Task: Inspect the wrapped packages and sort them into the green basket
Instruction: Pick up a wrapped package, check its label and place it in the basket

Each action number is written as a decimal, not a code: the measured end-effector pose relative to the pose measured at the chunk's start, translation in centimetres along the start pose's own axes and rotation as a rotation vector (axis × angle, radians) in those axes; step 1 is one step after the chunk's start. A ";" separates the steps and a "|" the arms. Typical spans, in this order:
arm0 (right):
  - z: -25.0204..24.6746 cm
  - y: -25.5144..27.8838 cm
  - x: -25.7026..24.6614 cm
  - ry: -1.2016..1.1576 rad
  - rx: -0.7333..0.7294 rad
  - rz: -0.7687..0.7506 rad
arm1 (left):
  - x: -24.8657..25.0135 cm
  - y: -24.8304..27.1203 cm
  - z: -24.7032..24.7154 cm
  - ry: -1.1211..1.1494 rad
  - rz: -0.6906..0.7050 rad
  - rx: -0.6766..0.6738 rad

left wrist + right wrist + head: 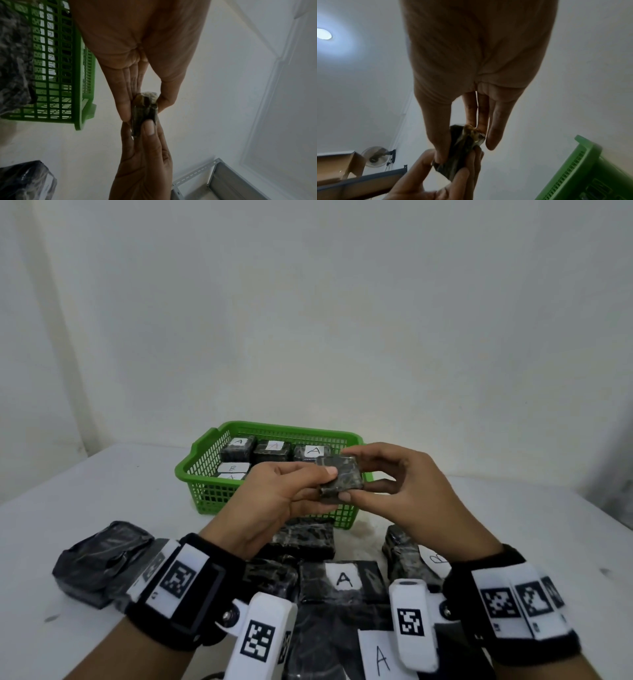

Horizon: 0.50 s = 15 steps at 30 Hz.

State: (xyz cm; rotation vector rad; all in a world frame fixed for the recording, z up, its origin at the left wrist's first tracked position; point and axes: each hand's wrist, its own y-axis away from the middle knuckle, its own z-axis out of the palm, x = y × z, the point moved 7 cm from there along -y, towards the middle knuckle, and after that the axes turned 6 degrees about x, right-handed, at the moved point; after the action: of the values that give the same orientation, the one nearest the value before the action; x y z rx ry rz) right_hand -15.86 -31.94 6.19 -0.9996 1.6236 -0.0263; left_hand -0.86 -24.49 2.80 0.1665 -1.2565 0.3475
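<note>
Both hands point(274, 494) point(404, 491) pinch crinkly flat wrapped package point(340, 479).

You've got a plain white table point(102, 508) with a few dark smudges on it. The green basket point(209, 494) sits toward the back, right on the surface. In front of it there's a loose cluster of black wrapped packages point(301, 537) lying flat, a couple showing white "A" labels point(343, 577), one a "B" label point(436, 559), plus a bulkier package point(99, 559) off to your left.
</note>
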 end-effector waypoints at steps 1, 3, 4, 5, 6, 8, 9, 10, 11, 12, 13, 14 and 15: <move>0.2 -0.1 -0.2 0.001 -0.003 -0.006 | 0.2 0.1 0.0 0.010 0.006 0.002; 0.4 -0.1 -0.7 -0.002 0.020 -0.035 | 0.5 0.2 0.1 0.021 0.009 -0.012; 0.4 -0.1 -0.9 -0.002 0.038 -0.048 | 0.6 0.3 0.1 0.018 0.008 -0.017; 0.4 0.0 -1.0 -0.001 0.052 -0.054 | 0.6 0.4 0.1 0.013 0.008 -0.015; 0.4 0.0 -1.0 -0.003 0.057 -0.054 | 0.6 0.5 0.0 0.009 0.009 -0.007; 0.8 0.2 -1.0 -0.014 0.037 -0.043 | 0.8 0.6 -0.3 0.014 0.012 0.021; 1.0 0.2 -0.9 -0.026 0.021 -0.038 | 0.9 0.7 -0.5 0.019 0.014 0.031; 1.2 0.3 -0.8 -0.039 0.007 -0.032 | 1.0 0.7 -0.6 0.023 0.013 0.032; 1.2 0.3 -0.8 -0.046 0.005 -0.028 | 1.1 0.8 -0.7 0.024 0.007 0.021; 1.2 0.4 -0.8 -0.046 0.013 -0.028 | 1.2 1.0 -0.6 0.021 -0.002 0.005; 1.1 0.4 -0.8 -0.036 0.026 -0.031 | 1.2 1.1 -0.5 0.017 -0.012 -0.010; 1.0 0.5 -0.7 -0.025 0.034 -0.032 | 1.1 1.2 -0.5 0.013 -0.019 -0.016; 0.9 0.5 -0.7 -0.018 0.035 -0.029 | 1.1 1.2 -0.5 0.010 -0.023 -0.012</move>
State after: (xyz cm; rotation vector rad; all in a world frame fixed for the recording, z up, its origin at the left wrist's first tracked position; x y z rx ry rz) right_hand -15.42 -30.71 6.19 -0.9941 1.5871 -0.0650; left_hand -0.53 -23.04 3.59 0.1692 -1.2457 0.3206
